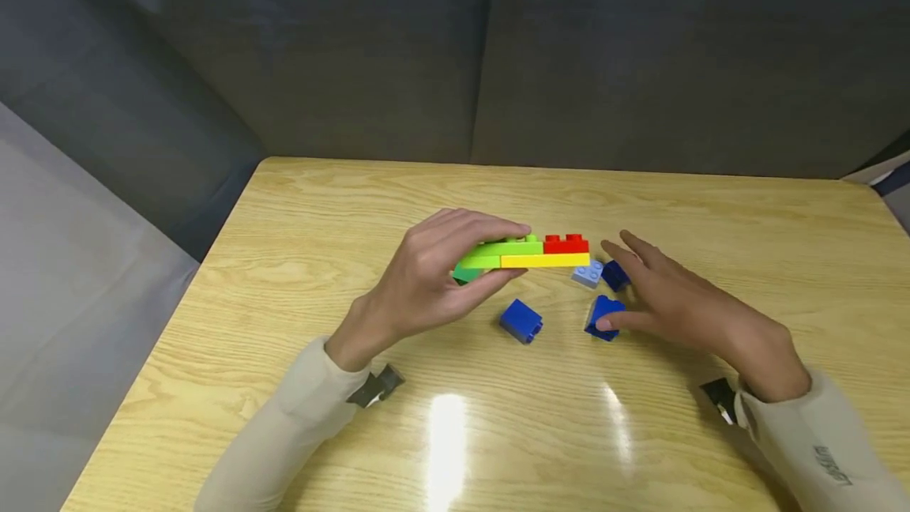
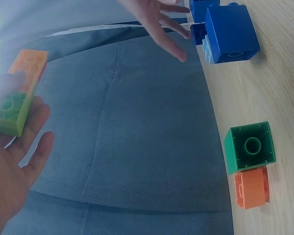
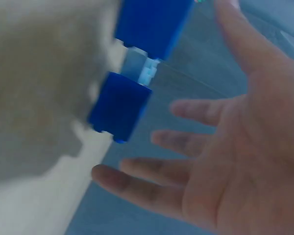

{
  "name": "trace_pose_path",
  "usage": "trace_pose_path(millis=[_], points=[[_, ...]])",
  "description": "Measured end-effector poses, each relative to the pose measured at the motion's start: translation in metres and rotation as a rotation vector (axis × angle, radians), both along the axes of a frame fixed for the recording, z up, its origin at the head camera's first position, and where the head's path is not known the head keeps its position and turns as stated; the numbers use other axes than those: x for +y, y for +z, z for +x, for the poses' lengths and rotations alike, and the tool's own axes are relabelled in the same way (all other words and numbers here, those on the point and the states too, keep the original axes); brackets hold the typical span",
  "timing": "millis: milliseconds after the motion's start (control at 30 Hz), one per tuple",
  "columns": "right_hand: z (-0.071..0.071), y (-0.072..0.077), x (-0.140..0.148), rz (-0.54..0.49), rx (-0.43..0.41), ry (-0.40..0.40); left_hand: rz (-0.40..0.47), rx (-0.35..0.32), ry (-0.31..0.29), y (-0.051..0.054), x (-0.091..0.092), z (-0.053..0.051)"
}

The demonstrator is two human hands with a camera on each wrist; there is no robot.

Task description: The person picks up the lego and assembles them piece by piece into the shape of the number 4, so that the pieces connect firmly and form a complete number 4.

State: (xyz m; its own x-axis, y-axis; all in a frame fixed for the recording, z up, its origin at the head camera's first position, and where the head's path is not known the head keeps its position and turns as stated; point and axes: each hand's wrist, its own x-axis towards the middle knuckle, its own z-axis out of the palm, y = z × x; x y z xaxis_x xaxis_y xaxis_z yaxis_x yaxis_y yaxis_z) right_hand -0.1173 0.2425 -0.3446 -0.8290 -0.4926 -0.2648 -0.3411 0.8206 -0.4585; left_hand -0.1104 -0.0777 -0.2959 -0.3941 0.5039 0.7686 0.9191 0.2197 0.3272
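Note:
My left hand grips a flat stack of toy building bricks between thumb and fingers, above the table. Lime green and red bricks with studs up sit on a layer of lime green and yellow. In the left wrist view the stack shows its underside. My right hand hovers with spread fingers and holds nothing, as the right wrist view of the palm confirms. Nearest to it are a blue brick by the thumb, a dark blue brick and a light blue brick.
Another blue brick lies on its side between the hands. Partly behind the left hand is a green brick, hollow side showing in the left wrist view, beside an orange brick. A grey curtain hangs behind the wooden table.

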Motion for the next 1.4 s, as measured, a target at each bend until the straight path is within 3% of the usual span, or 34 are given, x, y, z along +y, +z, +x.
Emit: trace_pose_path(millis=[167,333,767,1033,1267,1400], points=[[0.011,-0.012,0.005,-0.095,0.038,0.01,-0.002,-0.01,0.005,0.0,-0.001,0.001],[0.017,-0.02,0.008,-0.115,0.073,0.026,0.004,-0.014,0.007,0.0,-0.003,0.002],[0.017,-0.02,0.006,-0.137,0.083,0.03,0.014,-0.026,0.0,-0.002,-0.004,0.001],[0.016,-0.027,0.009,-0.181,0.17,0.079,0.016,-0.034,-0.009,-0.003,-0.003,0.0],[0.016,-0.026,0.01,-0.124,0.128,0.082,0.012,-0.025,-0.016,-0.003,-0.002,0.0],[0.017,-0.027,0.009,-0.094,0.147,0.11,0.007,-0.024,-0.019,-0.004,-0.001,-0.001]])
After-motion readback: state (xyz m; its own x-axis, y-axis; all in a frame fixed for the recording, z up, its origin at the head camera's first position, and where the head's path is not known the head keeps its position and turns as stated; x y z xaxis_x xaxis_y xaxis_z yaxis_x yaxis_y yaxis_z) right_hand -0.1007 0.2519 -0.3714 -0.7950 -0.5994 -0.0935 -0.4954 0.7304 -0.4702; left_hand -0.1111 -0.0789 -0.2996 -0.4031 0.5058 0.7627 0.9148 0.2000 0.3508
